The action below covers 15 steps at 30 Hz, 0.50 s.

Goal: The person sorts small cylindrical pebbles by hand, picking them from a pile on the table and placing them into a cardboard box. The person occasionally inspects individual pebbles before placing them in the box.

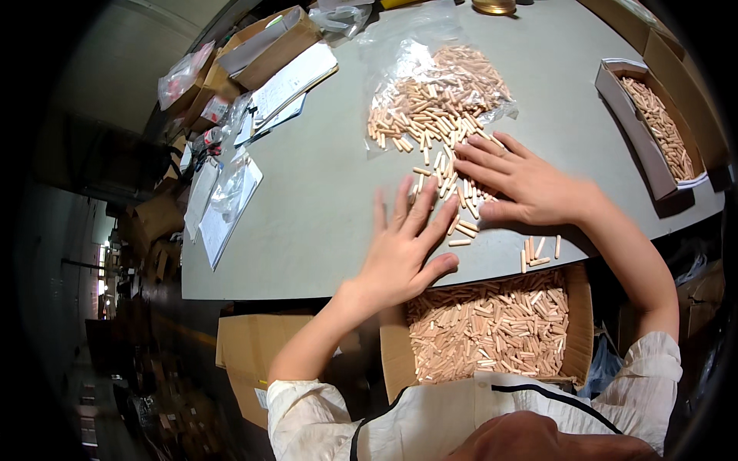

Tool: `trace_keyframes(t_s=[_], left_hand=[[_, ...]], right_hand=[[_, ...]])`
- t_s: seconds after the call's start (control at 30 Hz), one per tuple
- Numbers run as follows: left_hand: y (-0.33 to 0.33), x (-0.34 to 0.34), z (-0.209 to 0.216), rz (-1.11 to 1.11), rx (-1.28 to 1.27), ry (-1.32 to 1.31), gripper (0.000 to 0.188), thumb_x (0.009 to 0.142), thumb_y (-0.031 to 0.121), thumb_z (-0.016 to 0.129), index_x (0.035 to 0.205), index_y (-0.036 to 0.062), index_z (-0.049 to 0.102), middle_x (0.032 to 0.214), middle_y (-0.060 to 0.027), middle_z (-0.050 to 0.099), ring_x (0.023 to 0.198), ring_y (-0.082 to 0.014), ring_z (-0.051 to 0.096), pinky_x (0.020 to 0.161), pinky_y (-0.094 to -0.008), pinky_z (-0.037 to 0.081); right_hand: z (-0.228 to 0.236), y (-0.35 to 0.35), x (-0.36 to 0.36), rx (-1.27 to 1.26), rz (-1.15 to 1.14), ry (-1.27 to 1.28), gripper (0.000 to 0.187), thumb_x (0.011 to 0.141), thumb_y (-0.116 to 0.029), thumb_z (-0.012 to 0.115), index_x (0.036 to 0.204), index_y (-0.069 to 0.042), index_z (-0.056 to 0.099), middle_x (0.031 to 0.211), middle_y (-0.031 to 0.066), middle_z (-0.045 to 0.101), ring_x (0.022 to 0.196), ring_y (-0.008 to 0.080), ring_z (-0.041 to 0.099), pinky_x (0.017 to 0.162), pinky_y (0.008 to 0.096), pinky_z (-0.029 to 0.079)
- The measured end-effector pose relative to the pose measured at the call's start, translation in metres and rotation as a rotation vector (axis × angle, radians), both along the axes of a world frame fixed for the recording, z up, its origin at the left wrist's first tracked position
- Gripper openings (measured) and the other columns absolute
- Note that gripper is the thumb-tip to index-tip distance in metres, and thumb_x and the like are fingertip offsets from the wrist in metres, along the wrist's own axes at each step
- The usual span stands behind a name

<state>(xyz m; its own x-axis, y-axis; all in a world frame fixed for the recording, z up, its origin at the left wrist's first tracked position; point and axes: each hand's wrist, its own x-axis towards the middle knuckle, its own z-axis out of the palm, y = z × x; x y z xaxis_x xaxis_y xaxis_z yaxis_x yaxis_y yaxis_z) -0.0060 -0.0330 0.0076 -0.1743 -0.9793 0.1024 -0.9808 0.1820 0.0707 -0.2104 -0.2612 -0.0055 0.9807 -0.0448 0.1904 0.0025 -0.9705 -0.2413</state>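
Note:
Fingers spread, my left hand [396,261] hovers over or rests at the table's near edge, left of a trail of wooden dowel pins [463,227]; its fingertips are slightly blurred. My right hand [530,184] lies palm down with fingers stretched over the right side of that trail, hiding some pins. Beyond both hands, a larger heap of pins [442,115] spills from the mouth of a clear plastic bag [384,46]. Several loose pins [532,250] lie apart near the front edge. Below that edge stands an open cardboard box [580,319] filled with pins.
At the right of the grey table [307,192] is a narrow box [626,127] of pins. Clipboards with papers [296,84] and a sheet stack [231,203] lie left, beside an open carton [273,50]. A cardboard flap [257,346] juts out below the edge.

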Motion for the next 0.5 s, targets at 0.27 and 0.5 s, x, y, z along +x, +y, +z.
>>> trace_keyframes(t_s=[0.27,0.5], left_hand=[[0.037,0.027,-0.012,0.341,0.005,0.121,0.097,0.104,0.054,0.057,0.168,-0.0061,0.017,0.174,-0.0318,0.018,0.162,-0.0506,0.012,0.127,-0.0667,0.003],[0.026,0.021,-0.010,0.318,0.037,0.072,0.097,0.106,0.059,0.051,0.168,-0.0067,0.015,0.174,-0.0308,0.020,0.163,-0.0466,0.014,0.127,-0.0667,0.003]], right_hand=[[0.004,0.024,-0.001,-0.075,0.159,0.011,0.089,0.102,-0.079,0.038,0.165,-0.015,0.042,0.174,0.0149,0.031,0.163,0.0372,0.021,0.133,0.0595,0.008],[-0.002,0.024,0.004,-0.143,0.082,-0.020,0.094,0.099,-0.081,0.039,0.166,-0.014,0.039,0.174,0.0130,0.032,0.163,0.0364,0.024,0.133,0.0580,0.009]])
